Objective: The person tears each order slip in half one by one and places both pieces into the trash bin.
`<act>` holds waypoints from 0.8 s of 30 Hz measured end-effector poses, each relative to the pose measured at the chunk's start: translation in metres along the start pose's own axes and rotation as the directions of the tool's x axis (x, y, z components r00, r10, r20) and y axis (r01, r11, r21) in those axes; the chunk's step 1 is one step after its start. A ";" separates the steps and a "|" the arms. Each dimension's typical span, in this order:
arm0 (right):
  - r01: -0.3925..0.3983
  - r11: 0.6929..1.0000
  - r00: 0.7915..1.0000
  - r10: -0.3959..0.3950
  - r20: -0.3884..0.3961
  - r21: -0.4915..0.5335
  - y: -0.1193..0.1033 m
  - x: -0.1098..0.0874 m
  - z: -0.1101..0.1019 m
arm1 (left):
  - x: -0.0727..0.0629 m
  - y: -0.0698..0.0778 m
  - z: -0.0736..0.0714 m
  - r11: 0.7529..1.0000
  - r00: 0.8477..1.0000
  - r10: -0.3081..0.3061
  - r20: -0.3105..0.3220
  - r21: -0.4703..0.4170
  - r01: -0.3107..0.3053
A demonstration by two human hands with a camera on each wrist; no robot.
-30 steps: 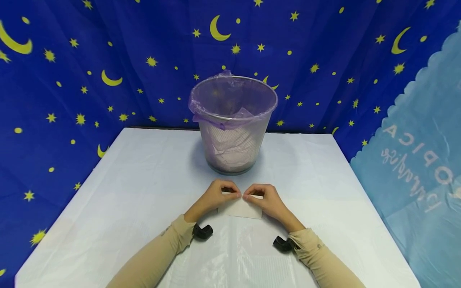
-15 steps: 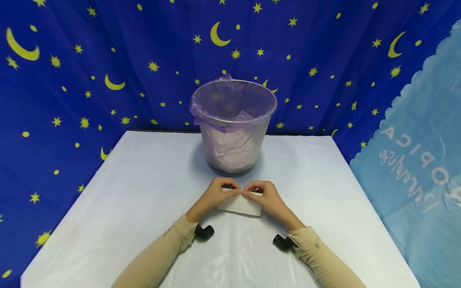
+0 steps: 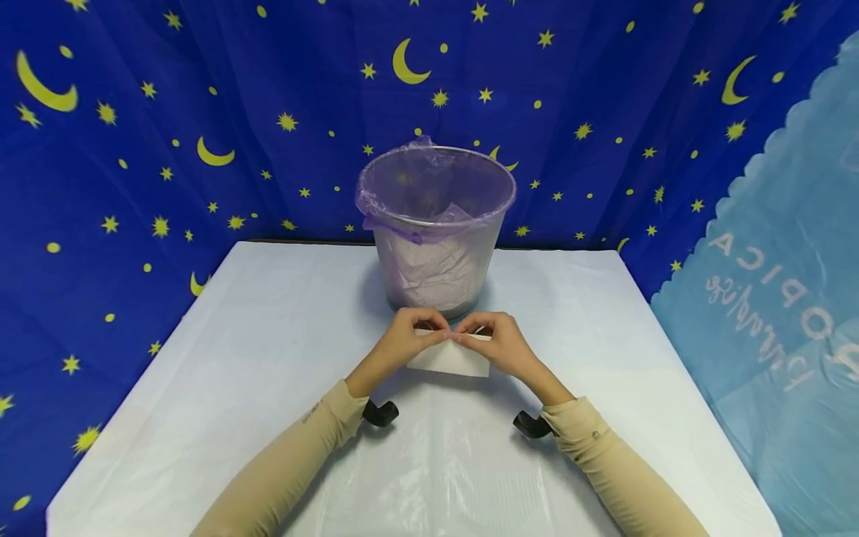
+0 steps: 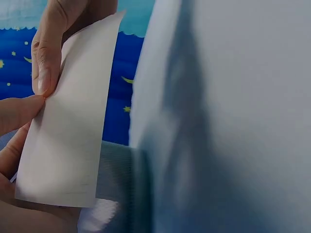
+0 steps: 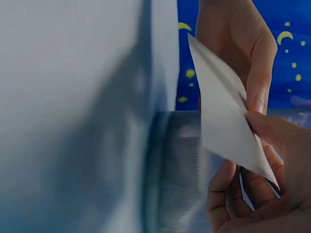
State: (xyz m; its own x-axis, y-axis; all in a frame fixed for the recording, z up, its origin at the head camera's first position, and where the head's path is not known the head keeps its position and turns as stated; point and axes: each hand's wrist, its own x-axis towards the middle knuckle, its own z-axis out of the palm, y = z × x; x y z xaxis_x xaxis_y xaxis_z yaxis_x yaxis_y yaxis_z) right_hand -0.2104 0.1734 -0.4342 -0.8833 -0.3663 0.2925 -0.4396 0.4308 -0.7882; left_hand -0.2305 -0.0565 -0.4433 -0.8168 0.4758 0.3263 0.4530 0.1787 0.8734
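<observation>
A small white sheet of paper (image 3: pixel 448 358) hangs between the two hands, in front of the bin. My left hand (image 3: pixel 411 335) pinches its upper edge between thumb and fingers. Right beside it, my right hand (image 3: pixel 503 343) pinches the same edge, and the thumb tips meet at the middle. In the left wrist view the paper (image 4: pixel 70 121) shows its flat face, with faint lines near one end. From the right wrist the paper (image 5: pixel 226 107) looks slightly bent, the fingers partly hidden behind it.
Behind the hands stands a mesh wastebasket (image 3: pixel 436 261) with a purple bag (image 3: pixel 389 220) over its rim. A white cloth (image 3: pixel 302 321) covers the table. Blue star-patterned curtain (image 3: pixel 282 74) surrounds the back and left, and a light blue cloth (image 3: pixel 792 298) hangs at the right.
Both hands have moved up and forward with the paper, closer to the wastebasket. The paper's lower edge now hangs above its shadow on the table. The head view has shifted slightly.
</observation>
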 end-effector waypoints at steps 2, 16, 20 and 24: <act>0.021 1.000 1.000 -0.021 -0.003 -0.005 -0.007 0.005 -0.005 | 0.004 0.008 -0.005 1.000 1.000 0.014 -0.008 0.004 -0.014; 0.088 0.996 0.996 -0.088 0.013 -0.027 -0.047 0.029 -0.036 | 0.027 0.056 -0.032 0.997 0.998 0.060 0.004 0.043 -0.060; 0.114 0.993 0.993 -0.114 0.023 -0.020 -0.057 0.034 -0.044 | 0.032 0.068 -0.038 0.995 0.997 0.080 0.012 0.061 -0.081; 0.131 0.991 0.991 -0.130 0.030 -0.036 -0.069 0.037 -0.052 | 0.035 0.082 -0.044 0.993 0.996 0.089 0.032 0.071 -0.091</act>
State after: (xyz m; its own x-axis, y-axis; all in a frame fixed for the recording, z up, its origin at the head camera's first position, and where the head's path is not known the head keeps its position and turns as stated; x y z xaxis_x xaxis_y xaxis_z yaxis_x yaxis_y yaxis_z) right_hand -0.2213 0.1736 -0.3411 -0.8137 -0.4434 0.3759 -0.5568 0.4086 -0.7232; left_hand -0.2377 -0.0625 -0.3438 -0.7614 0.5167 0.3915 0.5500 0.1954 0.8120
